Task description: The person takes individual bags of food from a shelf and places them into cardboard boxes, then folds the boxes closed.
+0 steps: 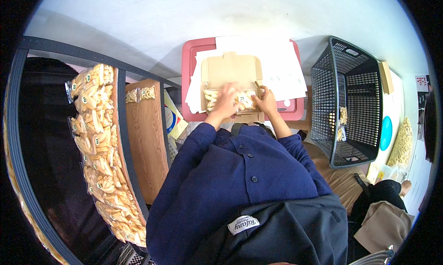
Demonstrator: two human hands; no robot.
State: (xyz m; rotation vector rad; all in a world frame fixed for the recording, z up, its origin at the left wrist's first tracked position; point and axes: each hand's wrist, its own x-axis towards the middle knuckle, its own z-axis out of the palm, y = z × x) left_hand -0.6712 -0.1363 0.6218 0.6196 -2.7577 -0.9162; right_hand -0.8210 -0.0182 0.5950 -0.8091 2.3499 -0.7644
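Note:
An open cardboard box point(231, 71) lies before me, its lid folded back away from me. Inside it are clear packets of pale, stick-like snacks point(247, 98) with small round stickers. My left hand point(225, 100) is over the left and middle of these packets, blurred, partly hiding them; its grip does not show clearly. At the box's right side, my right hand point(268, 100) has its thumb and fingers around the side wall, the thumb close to a packet. White paper sheets point(282, 66) lie under the box on a red tray point(188, 71).
At left, a dark-framed rack holds many snack packets point(100, 140) and a wooden shelf point(143, 137) with small packets point(140, 93). A black plastic crate point(361, 102) stands at right. Beyond it are a blue lid point(386, 133), a large snack bag point(400, 144) and another person's arm point(387, 192).

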